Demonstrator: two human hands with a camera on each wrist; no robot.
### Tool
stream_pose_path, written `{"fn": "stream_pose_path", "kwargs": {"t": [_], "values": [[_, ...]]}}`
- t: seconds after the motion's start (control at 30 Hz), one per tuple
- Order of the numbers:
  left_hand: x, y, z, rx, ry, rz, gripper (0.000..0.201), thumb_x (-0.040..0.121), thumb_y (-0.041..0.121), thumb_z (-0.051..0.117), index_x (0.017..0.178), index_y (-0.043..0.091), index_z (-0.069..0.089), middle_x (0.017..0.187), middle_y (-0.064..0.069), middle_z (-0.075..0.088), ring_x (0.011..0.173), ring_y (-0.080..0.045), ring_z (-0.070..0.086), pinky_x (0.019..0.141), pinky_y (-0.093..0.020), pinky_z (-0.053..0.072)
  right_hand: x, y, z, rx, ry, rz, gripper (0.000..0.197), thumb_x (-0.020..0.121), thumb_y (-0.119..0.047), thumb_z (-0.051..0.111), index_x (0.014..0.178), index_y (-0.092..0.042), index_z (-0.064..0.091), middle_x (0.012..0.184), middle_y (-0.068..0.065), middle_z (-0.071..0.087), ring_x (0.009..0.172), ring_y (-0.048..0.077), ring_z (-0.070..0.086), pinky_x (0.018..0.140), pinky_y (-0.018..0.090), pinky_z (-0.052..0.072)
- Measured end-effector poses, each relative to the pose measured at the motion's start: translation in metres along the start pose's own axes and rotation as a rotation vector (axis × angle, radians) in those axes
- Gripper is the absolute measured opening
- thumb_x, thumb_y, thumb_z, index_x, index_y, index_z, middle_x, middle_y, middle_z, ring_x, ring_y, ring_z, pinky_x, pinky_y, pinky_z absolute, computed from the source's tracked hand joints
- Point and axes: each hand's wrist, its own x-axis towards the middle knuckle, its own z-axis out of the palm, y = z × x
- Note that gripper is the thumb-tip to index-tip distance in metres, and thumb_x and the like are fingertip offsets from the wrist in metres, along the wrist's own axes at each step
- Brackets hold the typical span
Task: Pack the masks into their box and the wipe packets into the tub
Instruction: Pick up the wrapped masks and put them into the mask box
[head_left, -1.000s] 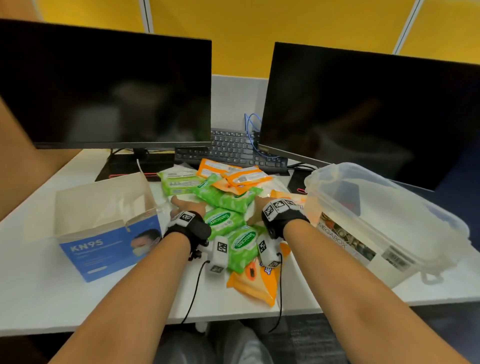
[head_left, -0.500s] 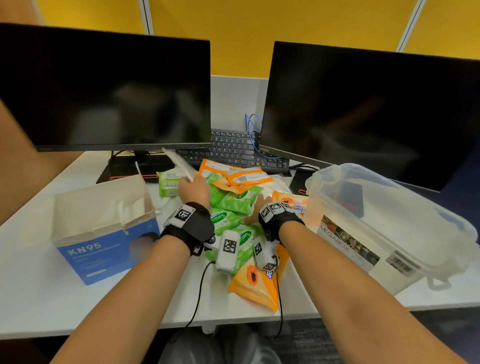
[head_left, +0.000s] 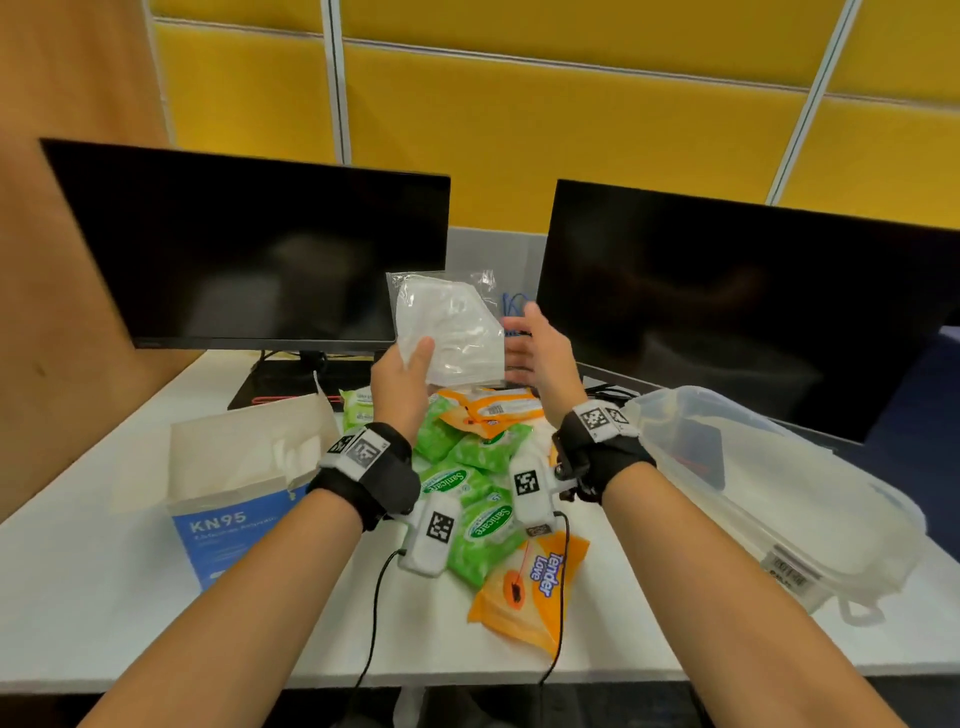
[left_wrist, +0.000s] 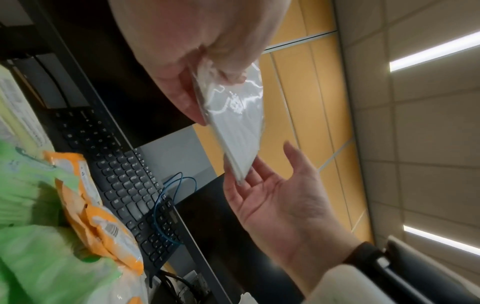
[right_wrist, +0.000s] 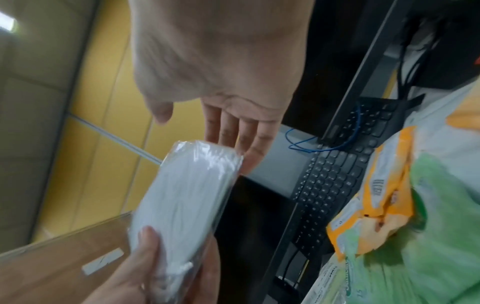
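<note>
My left hand (head_left: 402, 371) holds up a clear-wrapped pack of white masks (head_left: 449, 327) in front of the monitors, thumb on its front face. In the left wrist view the mask pack (left_wrist: 233, 115) is pinched between thumb and fingers. My right hand (head_left: 535, 345) is open, its straight fingers touching the pack's right edge (right_wrist: 197, 185). The blue KN95 mask box (head_left: 234, 499) stands open at the left. Green and orange wipe packets (head_left: 483, 499) lie heaped below my wrists. The clear plastic tub (head_left: 769, 499) sits at the right.
Two dark monitors (head_left: 249, 249) stand at the back, with a black keyboard (left_wrist: 130, 181) and a blue cable (left_wrist: 168, 197) between them. The white desk's front edge (head_left: 311, 680) runs below my forearms. A wooden panel (head_left: 67, 260) closes the left side.
My left hand lifted the mask pack from the pile up to monitor height. My right hand rose from the wipe packets and came to the pack's right edge.
</note>
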Motion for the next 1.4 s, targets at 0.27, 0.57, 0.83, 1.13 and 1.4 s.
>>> {"fn": "stream_pose_path", "kwargs": {"t": [0.27, 0.57, 0.83, 1.13, 1.4], "values": [[-0.001, 0.044, -0.06, 0.09, -0.021, 0.074, 0.027, 0.093, 0.016, 0.051, 0.116, 0.003, 0.054, 0.115, -0.012, 0.063, 0.103, -0.026, 0.062, 0.087, -0.035, 0.052, -0.017, -0.012, 0.043, -0.039, -0.362, -0.014, 0.02, 0.089, -0.018, 0.066, 0.107, -0.011, 0.062, 0.088, 0.002, 0.069, 0.071, 0.011, 0.062, 0.062, 0.02, 0.053], [0.014, 0.059, -0.204, 0.746, 0.136, -0.057, 0.033, 0.091, 0.004, 0.044, 0.118, 0.008, 0.062, 0.128, -0.014, 0.059, 0.119, -0.029, 0.053, 0.102, -0.037, 0.043, -0.021, -0.034, 0.136, -0.44, -0.204, -0.407, 0.029, 0.092, -0.026, 0.06, 0.115, -0.008, 0.061, 0.107, 0.005, 0.066, 0.095, 0.018, 0.063, 0.074, 0.03, 0.051], [0.009, 0.033, -0.237, 0.659, 0.111, -0.259, 0.037, 0.098, 0.022, 0.04, 0.132, 0.009, 0.046, 0.131, -0.011, 0.049, 0.123, -0.029, 0.048, 0.098, -0.035, 0.039, -0.05, -0.027, 0.227, -1.041, -0.487, -0.376, 0.039, 0.097, -0.026, 0.049, 0.125, 0.0, 0.051, 0.125, 0.017, 0.058, 0.112, 0.033, 0.057, 0.083, 0.033, 0.043], [0.003, 0.001, -0.215, 0.753, -0.135, -0.386, 0.033, 0.078, 0.035, 0.041, 0.102, 0.03, 0.062, 0.126, -0.012, 0.058, 0.115, -0.032, 0.055, 0.103, -0.046, 0.044, -0.078, 0.026, 0.255, -1.007, -0.796, 0.069, 0.038, 0.093, -0.007, 0.051, 0.129, 0.005, 0.05, 0.121, 0.019, 0.061, 0.099, 0.033, 0.064, 0.066, 0.031, 0.052], [0.006, -0.018, -0.21, 1.128, -0.064, -0.359, 0.046, 0.087, 0.008, 0.047, 0.133, 0.014, 0.042, 0.142, -0.015, 0.032, 0.136, -0.033, 0.026, 0.111, -0.053, 0.027, -0.049, -0.004, 0.22, -1.567, -0.61, -0.071, 0.04, 0.1, -0.019, 0.04, 0.135, -0.002, 0.049, 0.14, 0.014, 0.05, 0.128, 0.032, 0.048, 0.102, 0.037, 0.039]]}}
